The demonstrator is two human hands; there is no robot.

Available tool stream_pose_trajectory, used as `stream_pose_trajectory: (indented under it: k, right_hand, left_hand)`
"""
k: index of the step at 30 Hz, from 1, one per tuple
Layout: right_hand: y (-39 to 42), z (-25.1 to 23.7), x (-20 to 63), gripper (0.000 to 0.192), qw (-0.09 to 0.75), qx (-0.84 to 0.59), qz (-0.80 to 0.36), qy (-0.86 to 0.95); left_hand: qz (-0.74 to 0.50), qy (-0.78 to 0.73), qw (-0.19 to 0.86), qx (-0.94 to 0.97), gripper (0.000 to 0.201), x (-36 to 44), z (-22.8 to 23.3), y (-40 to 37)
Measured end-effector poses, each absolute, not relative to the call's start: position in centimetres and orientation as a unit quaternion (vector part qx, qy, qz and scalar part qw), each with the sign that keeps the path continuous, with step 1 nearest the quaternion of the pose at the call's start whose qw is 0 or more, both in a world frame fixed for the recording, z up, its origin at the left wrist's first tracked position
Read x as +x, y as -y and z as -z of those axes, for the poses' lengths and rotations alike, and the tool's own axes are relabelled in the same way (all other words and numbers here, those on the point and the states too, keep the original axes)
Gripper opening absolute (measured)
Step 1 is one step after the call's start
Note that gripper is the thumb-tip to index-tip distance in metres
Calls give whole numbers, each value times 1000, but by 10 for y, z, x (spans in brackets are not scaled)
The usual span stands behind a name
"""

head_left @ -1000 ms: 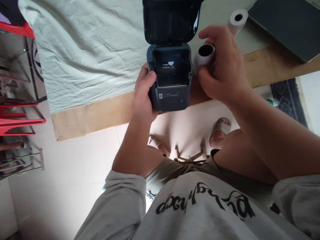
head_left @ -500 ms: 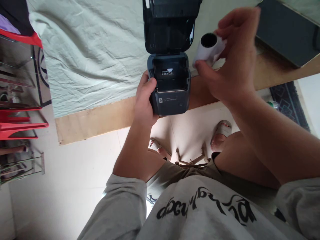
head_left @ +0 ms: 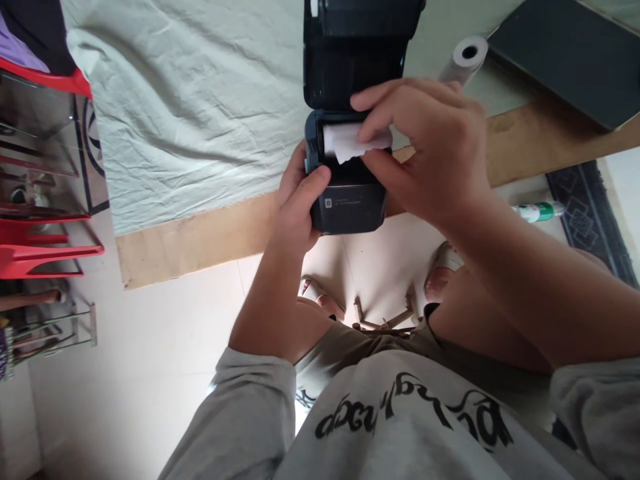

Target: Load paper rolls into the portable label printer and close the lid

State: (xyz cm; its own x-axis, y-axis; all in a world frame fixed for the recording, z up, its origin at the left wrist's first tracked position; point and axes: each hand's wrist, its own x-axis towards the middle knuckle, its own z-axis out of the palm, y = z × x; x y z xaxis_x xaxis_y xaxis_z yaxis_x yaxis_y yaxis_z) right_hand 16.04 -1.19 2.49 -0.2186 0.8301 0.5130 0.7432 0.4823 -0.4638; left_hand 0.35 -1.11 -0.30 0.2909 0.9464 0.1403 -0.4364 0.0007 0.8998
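A small dark label printer (head_left: 350,210) is gripped at its left side by my left hand (head_left: 300,200), the thumb over its edge. Its black lid (head_left: 355,67) stands swung open away from me. Inside the paper bay lies a white paper roll (head_left: 343,141) with a ragged loose end. My right hand (head_left: 425,147) pinches the roll's right part between thumb and fingers. Just beyond that hand, a second white paper roll (head_left: 465,60) with a dark core rests on the cloth.
A pale green cloth (head_left: 200,100) covers the table, leaving its wooden edge (head_left: 200,237) bare. A dark flat case (head_left: 565,60) lies at the right. Red plastic stools (head_left: 50,257) stand at the left. A bottle with a green label (head_left: 540,211) is on the floor.
My right hand has moved left, bringing the paper roll from beside the printer into its open bay. The printer has shifted slightly right, and the second roll has come into view.
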Motion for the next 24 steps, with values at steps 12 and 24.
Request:
stream_pose_trajectory:
  k: [12, 24]
  right_hand:
    - [15, -17, 170, 18, 491, -463, -88, 733]
    - [7, -5, 174, 42, 506, -455, -319, 660]
  left_hand:
    - [-516, -271, 639, 501, 58, -2, 10, 8]
    - [-520, -274, 628, 510, 63, -6, 19, 3]
